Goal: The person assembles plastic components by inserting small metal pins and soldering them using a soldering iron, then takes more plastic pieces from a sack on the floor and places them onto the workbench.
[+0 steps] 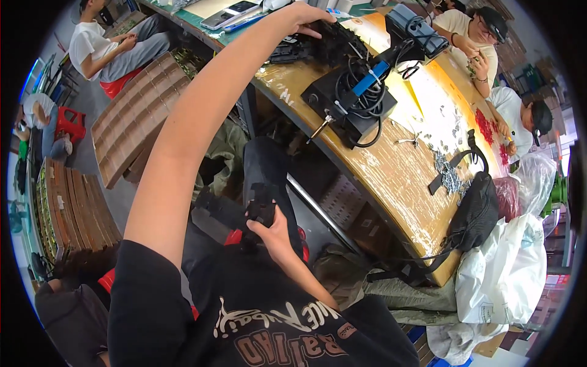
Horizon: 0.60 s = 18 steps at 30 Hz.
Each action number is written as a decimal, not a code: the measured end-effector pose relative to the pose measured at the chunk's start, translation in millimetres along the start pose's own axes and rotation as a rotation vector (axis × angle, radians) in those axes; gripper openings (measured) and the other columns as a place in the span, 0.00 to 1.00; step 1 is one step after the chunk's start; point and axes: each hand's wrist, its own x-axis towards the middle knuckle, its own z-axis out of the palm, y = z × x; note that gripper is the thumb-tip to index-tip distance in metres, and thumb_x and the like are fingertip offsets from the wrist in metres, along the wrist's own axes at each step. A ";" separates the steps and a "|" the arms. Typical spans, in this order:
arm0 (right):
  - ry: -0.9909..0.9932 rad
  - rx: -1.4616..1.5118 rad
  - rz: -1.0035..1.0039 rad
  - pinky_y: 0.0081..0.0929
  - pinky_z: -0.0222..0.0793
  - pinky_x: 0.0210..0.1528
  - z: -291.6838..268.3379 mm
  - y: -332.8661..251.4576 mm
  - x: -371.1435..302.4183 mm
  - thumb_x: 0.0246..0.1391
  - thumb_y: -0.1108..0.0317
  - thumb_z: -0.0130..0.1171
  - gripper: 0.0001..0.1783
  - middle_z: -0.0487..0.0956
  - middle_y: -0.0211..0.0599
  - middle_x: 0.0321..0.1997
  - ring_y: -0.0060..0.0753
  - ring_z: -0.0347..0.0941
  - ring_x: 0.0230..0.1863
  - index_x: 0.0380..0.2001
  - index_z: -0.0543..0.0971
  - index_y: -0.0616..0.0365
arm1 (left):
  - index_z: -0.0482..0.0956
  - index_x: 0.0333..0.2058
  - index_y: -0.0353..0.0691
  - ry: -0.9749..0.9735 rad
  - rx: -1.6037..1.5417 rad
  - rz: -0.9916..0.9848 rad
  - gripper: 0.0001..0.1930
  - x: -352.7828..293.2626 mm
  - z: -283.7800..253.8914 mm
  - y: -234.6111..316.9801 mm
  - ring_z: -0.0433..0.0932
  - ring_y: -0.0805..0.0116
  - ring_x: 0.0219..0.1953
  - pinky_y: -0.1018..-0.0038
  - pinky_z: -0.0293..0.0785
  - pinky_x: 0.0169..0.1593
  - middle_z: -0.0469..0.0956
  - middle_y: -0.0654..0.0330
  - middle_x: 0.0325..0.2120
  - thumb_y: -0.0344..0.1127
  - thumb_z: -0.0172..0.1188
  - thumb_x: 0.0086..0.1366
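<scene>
Black parts (345,46) are lying heaped on the table (391,189) by a person's left hand (309,20), its hold impossible to tell, while the right hand (276,235) is gripping a dark, blocky piece (263,213) near a dark-trousered leg (266,162).

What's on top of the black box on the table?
Looped black cable sits over the black box, and a blue-handled tool crosses above it. Whatever the loops cover on its top can't be seen.

The table's near edge (391,196) lies open between cable-draped black box (358,124) and bag (472,211).
</scene>
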 end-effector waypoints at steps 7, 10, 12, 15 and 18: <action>0.388 -0.159 -0.429 0.15 0.64 0.36 25.8 -62.1 10.6 0.41 0.80 0.54 0.17 0.72 0.32 0.33 0.18 0.67 0.32 0.38 0.66 0.62 | 0.63 0.46 0.32 0.222 0.298 0.180 0.30 -10.4 -30.3 -18.2 0.68 0.69 0.41 0.74 0.69 0.41 0.68 0.58 0.40 0.44 0.60 0.49; 0.483 -0.263 -0.797 0.17 0.64 0.37 61.5 -116.3 27.3 0.41 0.80 0.54 0.19 0.71 0.34 0.34 0.21 0.68 0.34 0.40 0.66 0.63 | 0.72 0.32 0.29 0.301 0.165 0.193 0.16 -35.5 -70.3 -11.4 0.72 0.68 0.25 0.71 0.68 0.33 0.72 0.57 0.22 0.37 0.57 0.50; 0.535 -0.410 -0.995 0.20 0.65 0.38 67.4 -148.4 65.3 0.41 0.79 0.55 0.20 0.72 0.34 0.34 0.24 0.69 0.35 0.42 0.66 0.63 | 0.68 0.39 0.31 0.314 0.146 0.221 0.22 -55.7 -85.1 -32.6 0.69 0.68 0.34 0.73 0.68 0.37 0.70 0.57 0.31 0.41 0.58 0.50; 0.781 -1.011 -1.189 0.31 0.65 0.38 78.1 -198.4 146.4 0.40 0.65 0.56 0.21 0.74 0.42 0.37 0.41 0.72 0.36 0.40 0.68 0.58 | 0.63 0.47 0.34 0.302 -0.047 0.122 0.27 -122.2 -112.1 -50.4 0.67 0.70 0.43 0.76 0.66 0.43 0.69 0.58 0.40 0.42 0.58 0.52; 0.570 -1.329 -1.148 0.38 0.67 0.31 79.7 -245.7 228.1 0.41 0.69 0.52 0.19 0.72 0.48 0.36 0.47 0.70 0.33 0.41 0.69 0.58 | 0.66 0.44 0.36 0.398 -0.367 0.092 0.20 -182.4 -145.6 -104.4 0.70 0.71 0.38 0.77 0.67 0.42 0.71 0.60 0.34 0.36 0.56 0.53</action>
